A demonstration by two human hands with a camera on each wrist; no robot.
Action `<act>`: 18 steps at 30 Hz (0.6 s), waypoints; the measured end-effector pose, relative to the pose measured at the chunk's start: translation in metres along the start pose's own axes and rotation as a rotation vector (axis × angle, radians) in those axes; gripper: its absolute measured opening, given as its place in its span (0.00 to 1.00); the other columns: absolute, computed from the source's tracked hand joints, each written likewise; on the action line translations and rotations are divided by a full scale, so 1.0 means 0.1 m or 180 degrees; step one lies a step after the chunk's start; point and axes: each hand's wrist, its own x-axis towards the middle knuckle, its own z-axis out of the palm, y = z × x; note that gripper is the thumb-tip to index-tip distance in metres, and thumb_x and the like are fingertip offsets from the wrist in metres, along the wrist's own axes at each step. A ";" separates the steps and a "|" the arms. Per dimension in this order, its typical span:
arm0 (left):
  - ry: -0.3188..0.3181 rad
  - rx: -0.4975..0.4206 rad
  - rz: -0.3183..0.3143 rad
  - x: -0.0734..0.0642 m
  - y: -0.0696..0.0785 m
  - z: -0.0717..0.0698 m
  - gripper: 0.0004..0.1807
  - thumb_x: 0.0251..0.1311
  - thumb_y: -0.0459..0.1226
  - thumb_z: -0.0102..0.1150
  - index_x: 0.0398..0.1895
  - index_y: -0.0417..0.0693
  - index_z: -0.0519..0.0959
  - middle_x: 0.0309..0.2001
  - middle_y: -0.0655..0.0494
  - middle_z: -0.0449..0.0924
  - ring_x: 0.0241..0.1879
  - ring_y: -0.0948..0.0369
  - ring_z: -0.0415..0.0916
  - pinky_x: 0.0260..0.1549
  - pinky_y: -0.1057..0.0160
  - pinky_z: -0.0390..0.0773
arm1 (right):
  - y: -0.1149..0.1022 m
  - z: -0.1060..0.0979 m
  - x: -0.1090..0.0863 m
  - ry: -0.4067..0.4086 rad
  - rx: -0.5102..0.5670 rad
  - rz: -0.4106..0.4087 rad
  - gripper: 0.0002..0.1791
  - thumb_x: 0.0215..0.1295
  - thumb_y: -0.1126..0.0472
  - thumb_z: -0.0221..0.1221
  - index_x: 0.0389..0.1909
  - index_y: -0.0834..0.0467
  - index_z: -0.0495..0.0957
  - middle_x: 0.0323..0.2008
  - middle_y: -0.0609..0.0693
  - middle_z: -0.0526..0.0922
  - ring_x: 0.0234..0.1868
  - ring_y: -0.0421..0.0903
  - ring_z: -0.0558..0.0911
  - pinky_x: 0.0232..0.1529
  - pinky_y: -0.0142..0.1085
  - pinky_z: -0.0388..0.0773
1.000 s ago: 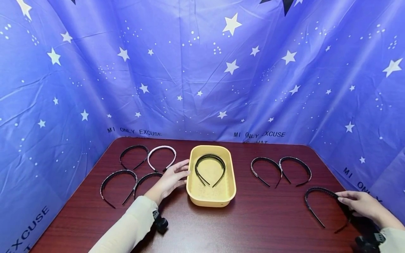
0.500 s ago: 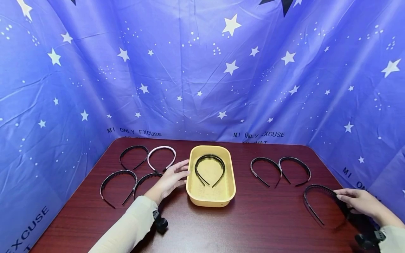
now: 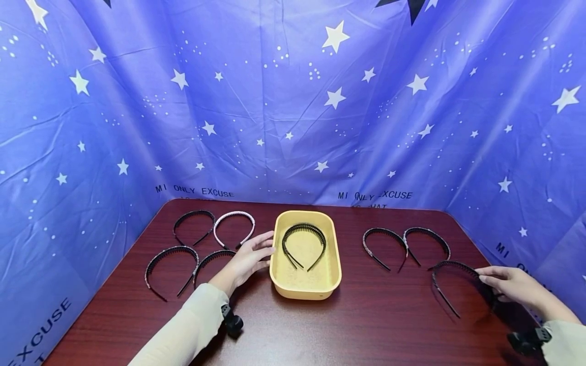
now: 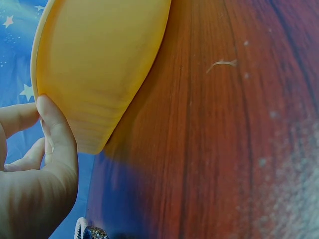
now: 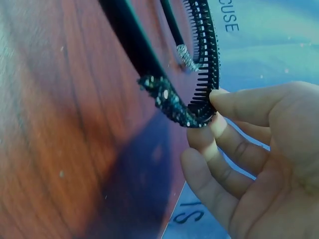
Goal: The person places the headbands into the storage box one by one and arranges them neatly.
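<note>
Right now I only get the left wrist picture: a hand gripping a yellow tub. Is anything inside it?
Observer: Yes, black headbands lie together inside the tub.
Visitor: And is the other hand busy?
Observer: It is: the right hand pinches a glittery headband.
Visitor: Anything else over on that side?
Observer: Two dark headbands lie side by side on the table, to the right of the tub.
</note>
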 end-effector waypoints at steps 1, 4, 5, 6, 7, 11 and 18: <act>0.0001 0.0001 -0.0005 0.00 0.00 0.00 0.32 0.69 0.28 0.53 0.75 0.38 0.60 0.65 0.34 0.66 0.51 0.56 0.76 0.47 0.58 0.80 | -0.02 0.01 0.01 0.0009 -0.0006 -0.0015 0.12 0.77 0.60 0.52 0.48 0.52 0.84 0.37 0.49 0.79 0.32 0.37 0.74 0.32 0.38 0.82; -0.0001 0.0006 -0.0010 0.00 -0.01 -0.01 0.32 0.70 0.28 0.53 0.75 0.38 0.60 0.65 0.35 0.66 0.51 0.56 0.76 0.47 0.59 0.80 | -0.08 0.04 0.05 0.0066 -0.0056 -0.0081 0.13 0.76 0.60 0.53 0.50 0.61 0.83 0.38 0.50 0.81 0.32 0.38 0.76 0.32 0.38 0.83; -0.0005 0.0002 -0.0009 0.00 -0.01 -0.01 0.32 0.70 0.28 0.53 0.75 0.38 0.60 0.65 0.35 0.66 0.51 0.56 0.76 0.47 0.59 0.80 | -0.11 0.06 0.06 0.0082 -0.0077 -0.0108 0.14 0.76 0.61 0.53 0.51 0.64 0.82 0.38 0.51 0.82 0.32 0.38 0.76 0.31 0.38 0.83; -0.0005 0.0003 -0.0007 0.00 -0.01 -0.01 0.32 0.70 0.28 0.53 0.75 0.38 0.60 0.65 0.35 0.66 0.51 0.56 0.76 0.47 0.59 0.80 | -0.14 0.07 0.07 0.0096 -0.0085 -0.0137 0.15 0.76 0.61 0.54 0.51 0.67 0.81 0.38 0.50 0.81 0.32 0.38 0.76 0.31 0.38 0.83; -0.0007 0.0002 -0.0007 0.00 0.00 -0.01 0.32 0.70 0.28 0.53 0.75 0.38 0.59 0.65 0.35 0.66 0.51 0.56 0.76 0.47 0.59 0.80 | -0.17 0.09 0.08 0.0110 -0.0090 -0.0168 0.15 0.76 0.61 0.54 0.51 0.68 0.80 0.37 0.50 0.82 0.32 0.38 0.76 0.31 0.38 0.82; -0.0015 -0.0004 -0.0012 0.00 0.00 0.00 0.32 0.70 0.28 0.53 0.75 0.38 0.60 0.65 0.35 0.66 0.51 0.56 0.76 0.46 0.60 0.80 | -0.27 0.13 0.13 0.0100 -0.0132 -0.0249 0.18 0.76 0.61 0.54 0.53 0.73 0.77 0.37 0.51 0.81 0.32 0.38 0.77 0.31 0.38 0.82; -0.0005 -0.0026 -0.0012 -0.02 0.00 -0.01 0.32 0.69 0.28 0.55 0.75 0.38 0.60 0.64 0.36 0.67 0.50 0.57 0.76 0.45 0.61 0.80 | -0.44 0.18 0.21 0.0047 -0.0170 -0.0272 0.21 0.77 0.60 0.53 0.56 0.76 0.73 0.39 0.54 0.81 0.33 0.39 0.78 0.32 0.38 0.82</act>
